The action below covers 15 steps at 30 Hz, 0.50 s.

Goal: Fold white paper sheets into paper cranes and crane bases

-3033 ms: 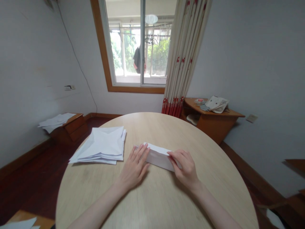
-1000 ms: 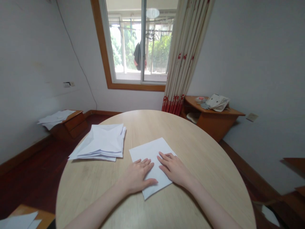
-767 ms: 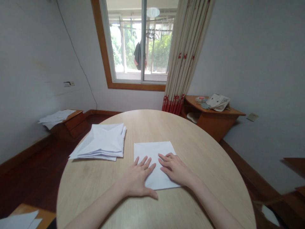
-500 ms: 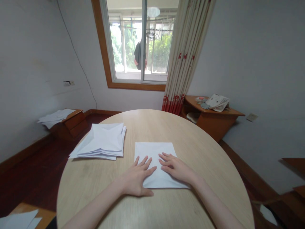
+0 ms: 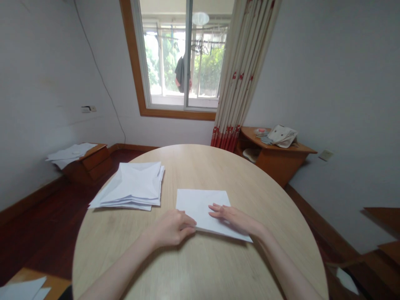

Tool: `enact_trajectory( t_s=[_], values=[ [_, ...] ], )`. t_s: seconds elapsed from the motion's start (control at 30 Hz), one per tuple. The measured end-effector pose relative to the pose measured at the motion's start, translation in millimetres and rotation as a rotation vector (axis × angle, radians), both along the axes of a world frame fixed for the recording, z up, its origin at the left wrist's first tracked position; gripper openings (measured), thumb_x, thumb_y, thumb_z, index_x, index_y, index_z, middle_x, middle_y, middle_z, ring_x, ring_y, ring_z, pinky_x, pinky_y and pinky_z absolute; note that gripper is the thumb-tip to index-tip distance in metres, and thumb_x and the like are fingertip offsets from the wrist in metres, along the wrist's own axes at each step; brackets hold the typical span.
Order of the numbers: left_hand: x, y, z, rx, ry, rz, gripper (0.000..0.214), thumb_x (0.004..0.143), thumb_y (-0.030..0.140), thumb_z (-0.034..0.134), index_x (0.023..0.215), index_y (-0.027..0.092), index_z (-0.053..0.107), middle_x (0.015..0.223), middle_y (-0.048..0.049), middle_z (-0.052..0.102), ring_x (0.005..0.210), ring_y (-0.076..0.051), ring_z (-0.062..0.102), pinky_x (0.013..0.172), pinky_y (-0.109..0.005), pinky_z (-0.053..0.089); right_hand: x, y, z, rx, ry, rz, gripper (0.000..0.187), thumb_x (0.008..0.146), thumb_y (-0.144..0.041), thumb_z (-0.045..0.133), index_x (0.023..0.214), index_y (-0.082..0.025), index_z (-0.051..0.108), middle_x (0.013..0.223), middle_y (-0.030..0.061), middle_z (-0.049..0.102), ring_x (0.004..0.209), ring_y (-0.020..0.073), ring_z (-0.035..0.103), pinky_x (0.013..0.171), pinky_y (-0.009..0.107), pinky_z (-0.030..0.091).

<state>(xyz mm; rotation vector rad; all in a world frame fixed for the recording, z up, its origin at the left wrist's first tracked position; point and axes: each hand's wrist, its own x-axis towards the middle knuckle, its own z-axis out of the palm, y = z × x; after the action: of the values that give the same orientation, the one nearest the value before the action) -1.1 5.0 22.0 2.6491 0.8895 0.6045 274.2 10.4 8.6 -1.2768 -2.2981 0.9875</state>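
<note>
A white sheet of paper [image 5: 202, 203] lies on the round wooden table [image 5: 200, 258] in front of me. My left hand [image 5: 171, 228] is curled at the sheet's near left corner, pinching its edge, and that edge is lifted slightly off the table. My right hand [image 5: 233, 218] rests flat on the sheet's right half with fingers stretched out, holding it down.
A pile of folded white papers [image 5: 133, 186] sits on the table to the left. A low wooden cabinet with papers [image 5: 79, 160] stands by the left wall. A corner shelf with a bag [image 5: 276, 143] is at the right, beside a curtain [image 5: 242, 71] and window.
The folded strip was opened into a flat sheet and turned square to me. My left hand has since gone from flat on the sheet to pinching its near edge, which has lifted.
</note>
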Motion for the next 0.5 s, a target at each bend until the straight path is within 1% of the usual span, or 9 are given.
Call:
enact_trajectory(
  t_s=[0.1, 0.2, 0.27, 0.4, 0.47, 0.5],
  values=[
    [-1, 0, 6.0, -0.091, -0.023, 0.012, 0.021, 0.091, 0.030, 0.052, 0.086, 0.021, 0.071, 0.080, -0.0037, 0.075, 0.073, -0.018, 0.070, 0.067, -0.024, 0.048, 1, -4, 6.1, 0.000, 0.066, -0.043, 0.072, 0.090, -0.072, 0.019, 0.118, -0.027, 0.068, 0.133, 0.0082, 0.058, 0.128, 0.0294, 0.050, 0.109, 0.057, 0.034],
    [-3, 1, 9.6, -0.068, -0.115, 0.087, 0.017, 0.088, 0.032, 0.056, 0.082, 0.020, 0.066, 0.076, -0.0020, 0.071, 0.069, -0.017, 0.066, 0.063, -0.024, 0.046, 3, -9, 13.1, 0.004, 0.134, -0.075, 0.071, 0.089, -0.072, 0.022, 0.115, -0.027, 0.070, 0.124, 0.0085, 0.065, 0.119, 0.0301, 0.058, 0.105, 0.055, 0.039],
    [-4, 2, 9.4, -0.035, -0.188, 0.101, 0.015, 0.088, 0.032, 0.056, 0.081, 0.020, 0.062, 0.077, -0.0015, 0.069, 0.069, -0.016, 0.064, 0.063, -0.024, 0.046, 4, -11, 16.6, -0.007, 0.181, -0.102, 0.073, 0.088, -0.074, 0.020, 0.112, -0.027, 0.071, 0.120, 0.0088, 0.068, 0.112, 0.0298, 0.063, 0.102, 0.055, 0.041],
    [-5, 5, 5.9, 0.000, -0.322, 0.104, 0.015, 0.090, 0.031, 0.055, 0.084, 0.020, 0.061, 0.080, -0.0014, 0.068, 0.072, -0.016, 0.063, 0.066, -0.025, 0.048, 7, -12, 23.4, -0.068, 0.315, -0.148, 0.086, 0.081, -0.082, 0.017, 0.109, -0.024, 0.073, 0.110, 0.0122, 0.072, 0.098, 0.0315, 0.069, 0.094, 0.058, 0.046],
    [-4, 6, 4.3, -0.004, -0.381, 0.122, 0.013, 0.089, 0.032, 0.057, 0.085, 0.020, 0.062, 0.082, -0.0010, 0.069, 0.074, -0.016, 0.064, 0.068, -0.025, 0.048, 8, -12, 28.0, -0.031, 0.402, -0.130, 0.083, 0.082, -0.082, 0.021, 0.108, -0.023, 0.074, 0.109, 0.0121, 0.073, 0.099, 0.0317, 0.069, 0.094, 0.056, 0.047],
    [-4, 7, 3.7, -0.011, -0.408, 0.137, 0.013, 0.089, 0.032, 0.058, 0.087, 0.020, 0.062, 0.083, -0.0010, 0.069, 0.076, -0.016, 0.065, 0.069, -0.025, 0.049, 8, -13, 30.3, 0.017, 0.446, -0.126, 0.080, 0.084, -0.080, 0.024, 0.107, -0.022, 0.074, 0.107, 0.0118, 0.074, 0.099, 0.0316, 0.068, 0.094, 0.054, 0.047]
  ],
)
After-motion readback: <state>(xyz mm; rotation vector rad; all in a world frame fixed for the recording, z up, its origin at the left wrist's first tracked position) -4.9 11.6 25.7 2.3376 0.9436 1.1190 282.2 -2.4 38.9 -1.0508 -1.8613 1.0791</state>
